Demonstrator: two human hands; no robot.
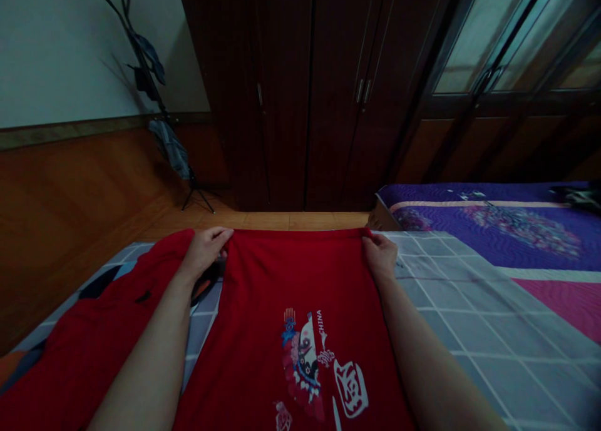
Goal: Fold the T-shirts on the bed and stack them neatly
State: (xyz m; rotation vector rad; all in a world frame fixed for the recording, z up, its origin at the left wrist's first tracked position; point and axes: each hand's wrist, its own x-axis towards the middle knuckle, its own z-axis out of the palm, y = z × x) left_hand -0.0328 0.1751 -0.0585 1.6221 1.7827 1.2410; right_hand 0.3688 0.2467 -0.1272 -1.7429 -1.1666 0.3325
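A red shirt [300, 274] with a white, blue and pink print is stretched out over a grey checked sheet [446, 299]. My left hand [206, 249] pinches its far left corner, and my right hand [380, 253] pinches the far right corner. The far edge runs taut between both hands. The near part of the shirt goes out of view at the bottom. Left of it, beside my left forearm, lies another red garment [107, 331] with a small dark mark.
A dark wardrobe [310, 106] stands beyond the bed's far edge. At the back left is a coat stand [153, 87] with clothes on it. A purple floral cover [469, 224] lies at the right. A dark round-edged object [206, 285] sits between the red garments.
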